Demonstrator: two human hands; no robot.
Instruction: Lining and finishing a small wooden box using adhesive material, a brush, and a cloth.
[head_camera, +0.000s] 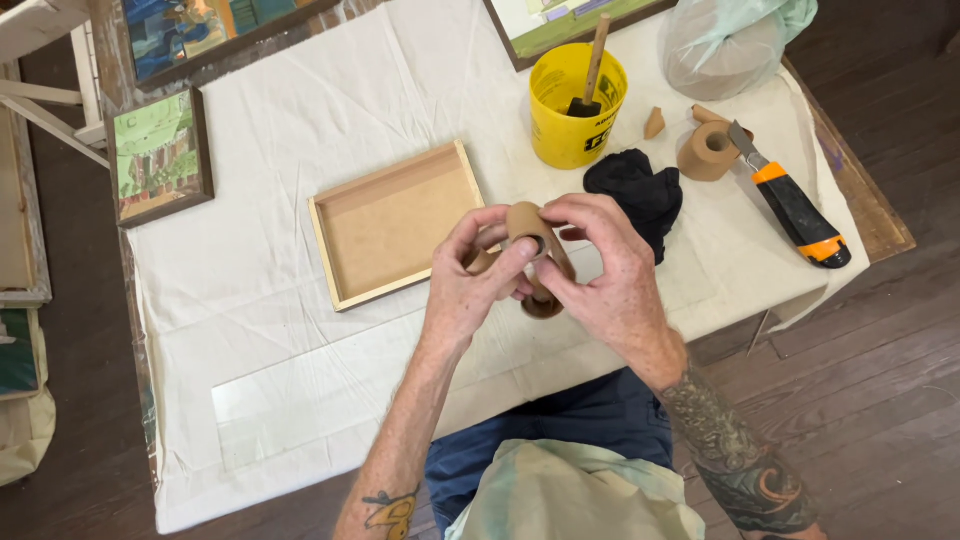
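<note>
Above the cloth-covered table (300, 300), just right of the shallow wooden frame (392, 224), left hand (470, 285) and right hand (600, 265) both pinch a brown tape roll (530, 228) — seemingly picking its end free, which calls for a steady fingernail grip

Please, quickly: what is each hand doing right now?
Left hand: closed on the brown tape roll, fingers pinching it.
Right hand: closed on the same roll from the other side.
</note>
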